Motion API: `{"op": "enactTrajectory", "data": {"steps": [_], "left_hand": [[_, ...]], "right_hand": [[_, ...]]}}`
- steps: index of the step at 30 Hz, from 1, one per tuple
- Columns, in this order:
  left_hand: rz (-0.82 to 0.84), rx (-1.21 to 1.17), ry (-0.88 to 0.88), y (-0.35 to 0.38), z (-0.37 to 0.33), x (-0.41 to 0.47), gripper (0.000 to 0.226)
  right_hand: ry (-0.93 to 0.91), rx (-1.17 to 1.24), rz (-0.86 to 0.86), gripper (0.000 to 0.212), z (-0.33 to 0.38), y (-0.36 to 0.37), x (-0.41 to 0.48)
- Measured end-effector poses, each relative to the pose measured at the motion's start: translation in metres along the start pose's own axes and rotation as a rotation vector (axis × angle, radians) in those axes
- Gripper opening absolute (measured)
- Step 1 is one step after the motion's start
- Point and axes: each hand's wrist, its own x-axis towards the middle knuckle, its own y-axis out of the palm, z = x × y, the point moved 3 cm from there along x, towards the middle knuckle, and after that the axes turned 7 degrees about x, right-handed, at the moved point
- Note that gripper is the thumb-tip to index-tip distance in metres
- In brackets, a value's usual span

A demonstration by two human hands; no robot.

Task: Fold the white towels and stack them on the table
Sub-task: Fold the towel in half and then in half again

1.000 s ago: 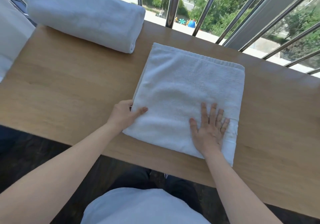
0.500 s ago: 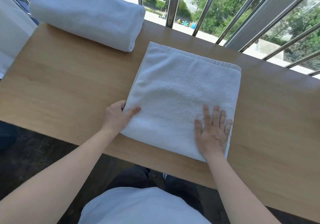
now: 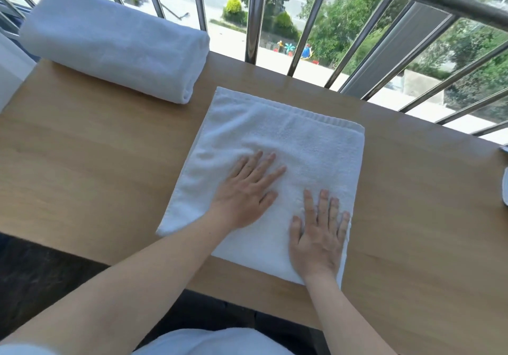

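The roll [image 3: 110, 41], a bundled white towel, lies up and well to the left of the left grip, apart from it, at the far left of the tabletop [image 3: 82, 162]. Its long axis runs across, from left to right, and its open end faces right. Bare wood lies between it and the flat towel.

The left grip [image 3: 244, 198] rests palm down on the flat towel [image 3: 288, 135], fingers straight and spread, pointing away and to the right. It pinches nothing. The towel lies under both grips, folded to a near square with its hemmed edge at the far side. It seems slightly longer from near to far than across, and its left edge slants out to the left of the left grip.

The right grip [image 3: 316, 239] lies just right of and nearer than the left grip. It is also flat on the cloth with fingers spread, close to the towel's right edge and near corner.

This looks like smoothing after a fold. If the next move is to stack, the towel must travel up and left onto the roll. The left grip is the nearer one to that spot, and both would first have to slip under the edges.

At the far right edge a pale thing [image 3: 505, 184] is cut off, and I cannot tell what it is.
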Motion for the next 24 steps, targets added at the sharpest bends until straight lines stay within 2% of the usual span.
{"op": "enactTrajectory", "data": {"steps": [4, 7, 10, 12, 14, 16, 18, 20, 24], "left_hand": [[-0.011, 0.031, -0.264, -0.013, 0.062, 0.043, 0.063], [0.044, -0.091, -0.476, -0.019, 0.102, 0.07, 0.062], [0.073, -0.089, -0.558, -0.024, 0.112, 0.088, 0.061], [0.039, -0.037, -0.535, -0.026, 0.098, 0.087, 0.062], [0.008, -0.066, -0.435, -0.023, 0.064, 0.061, 0.064], [-0.003, -0.069, -0.349, -0.006, 0.016, 0.006, 0.066], [-0.02, -0.008, -0.346, 0.009, -0.02, -0.048, 0.069], [-0.011, 0.046, -0.331, 0.017, -0.026, -0.067, 0.071], [-0.085, 0.016, -0.277, 0.009, -0.015, -0.046, 0.07]], "right_hand": [[-0.025, 0.007, -0.056, 0.063, 0.001, 0.004, 0.003], [-0.031, 0.003, -0.083, 0.063, 0.0, 0.008, 0.005], [-0.033, 0.002, -0.114, 0.063, -0.003, 0.012, 0.004], [-0.036, 0.006, -0.123, 0.063, -0.003, 0.012, 0.006], [-0.034, 0.017, -0.123, 0.064, -0.002, 0.013, 0.007], [-0.037, 0.013, -0.133, 0.064, -0.003, 0.013, 0.005], [-0.046, 0.011, -0.147, 0.063, -0.004, 0.012, 0.005], [-0.047, 0.017, -0.145, 0.064, -0.003, 0.013, 0.006], [0.001, 0.006, -0.144, 0.063, 0.001, 0.012, 0.008]]}}
